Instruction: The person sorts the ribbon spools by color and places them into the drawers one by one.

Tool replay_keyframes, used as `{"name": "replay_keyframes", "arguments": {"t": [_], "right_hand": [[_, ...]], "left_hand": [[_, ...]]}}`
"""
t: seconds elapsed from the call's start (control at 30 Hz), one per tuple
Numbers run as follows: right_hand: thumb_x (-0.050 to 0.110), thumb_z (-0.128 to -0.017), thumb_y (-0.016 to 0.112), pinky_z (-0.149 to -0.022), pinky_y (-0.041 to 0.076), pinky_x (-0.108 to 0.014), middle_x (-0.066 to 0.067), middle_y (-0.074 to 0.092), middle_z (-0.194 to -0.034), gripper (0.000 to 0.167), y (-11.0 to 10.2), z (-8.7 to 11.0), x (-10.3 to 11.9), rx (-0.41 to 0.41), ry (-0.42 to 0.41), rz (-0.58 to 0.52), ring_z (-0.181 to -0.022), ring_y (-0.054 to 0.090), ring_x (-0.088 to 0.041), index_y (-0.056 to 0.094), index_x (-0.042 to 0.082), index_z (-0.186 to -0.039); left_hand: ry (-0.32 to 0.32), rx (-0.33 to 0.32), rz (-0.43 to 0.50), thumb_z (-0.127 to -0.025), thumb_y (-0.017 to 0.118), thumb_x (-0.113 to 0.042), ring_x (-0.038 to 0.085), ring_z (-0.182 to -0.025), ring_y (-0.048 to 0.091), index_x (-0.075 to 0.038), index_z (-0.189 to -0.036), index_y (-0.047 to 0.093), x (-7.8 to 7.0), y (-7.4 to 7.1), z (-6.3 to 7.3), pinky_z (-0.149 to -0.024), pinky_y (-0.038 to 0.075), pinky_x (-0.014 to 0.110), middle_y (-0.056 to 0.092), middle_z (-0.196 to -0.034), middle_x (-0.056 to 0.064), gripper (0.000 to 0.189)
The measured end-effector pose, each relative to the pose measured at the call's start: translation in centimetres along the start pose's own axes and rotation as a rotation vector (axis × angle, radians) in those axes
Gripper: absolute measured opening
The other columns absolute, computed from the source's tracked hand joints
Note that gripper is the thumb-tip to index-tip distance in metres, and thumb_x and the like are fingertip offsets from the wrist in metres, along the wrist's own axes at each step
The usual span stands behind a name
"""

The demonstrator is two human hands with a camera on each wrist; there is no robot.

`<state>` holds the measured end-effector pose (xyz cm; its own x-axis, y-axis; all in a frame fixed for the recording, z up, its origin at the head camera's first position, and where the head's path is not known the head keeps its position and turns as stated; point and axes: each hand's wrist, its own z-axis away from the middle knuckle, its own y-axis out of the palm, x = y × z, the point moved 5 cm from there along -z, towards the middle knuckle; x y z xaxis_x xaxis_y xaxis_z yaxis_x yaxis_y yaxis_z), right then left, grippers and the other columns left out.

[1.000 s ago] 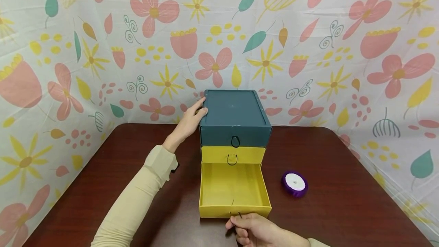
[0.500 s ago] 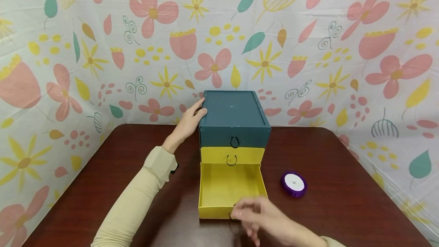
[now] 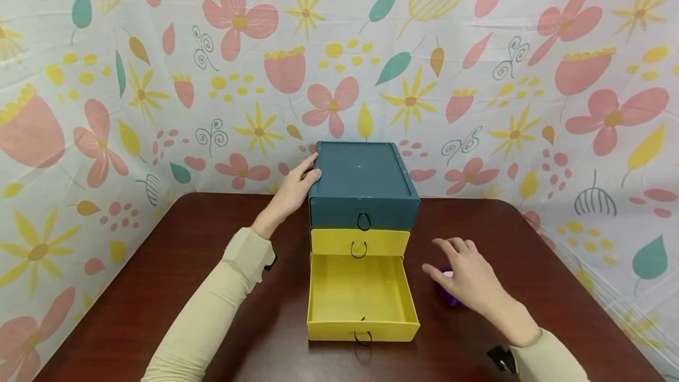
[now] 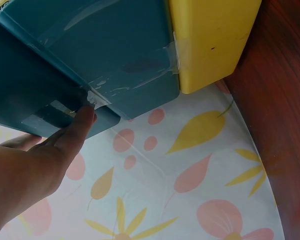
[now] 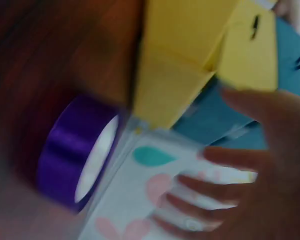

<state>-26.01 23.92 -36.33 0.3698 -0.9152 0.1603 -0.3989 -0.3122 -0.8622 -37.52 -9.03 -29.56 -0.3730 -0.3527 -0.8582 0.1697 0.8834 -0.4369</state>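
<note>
A stacked drawer box with a dark teal top (image 3: 363, 173) stands mid-table. Its bottom yellow drawer (image 3: 358, 290) is pulled out, with nothing but the end of its cord showing inside. My left hand (image 3: 290, 191) rests against the upper left side of the box, fingers straight; the left wrist view shows its fingertips at the teal side wall (image 4: 105, 55). My right hand (image 3: 472, 273), fingers spread, is over a roll of purple ribbon (image 5: 77, 150) on a white core. In the head view the hand covers most of the ribbon.
Black cord loops hang on the drawer fronts, one on the bottom drawer's front (image 3: 329, 332). The middle yellow drawer (image 3: 331, 241) is closed. Behind the dark red table (image 3: 233, 311) hangs a flower-patterned cloth (image 3: 339, 46).
My right hand has let go of the bottom drawer's cord loop and moved right and away from me, over the ribbon roll. My left hand has stayed at the box.
</note>
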Motion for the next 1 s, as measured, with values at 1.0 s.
{"name": "replay_keyframes", "arguments": {"t": [1.0], "right_hand": [[0.039,-0.069,0.084,-0.061,0.047,-0.034,-0.015,0.06,-0.099,0.063,0.6,-0.1,-1.0,0.304,0.057,-0.038,-0.084,0.052,-0.026,0.062,0.004,-0.117]], "left_hand": [[0.003,0.005,-0.002,-0.103,0.037,-0.043,0.031,-0.145,0.03,-0.026,-0.156,0.019,-0.1,-0.1,0.0,-0.113,0.031,0.054,0.023,-0.16,0.01,0.058]]}}
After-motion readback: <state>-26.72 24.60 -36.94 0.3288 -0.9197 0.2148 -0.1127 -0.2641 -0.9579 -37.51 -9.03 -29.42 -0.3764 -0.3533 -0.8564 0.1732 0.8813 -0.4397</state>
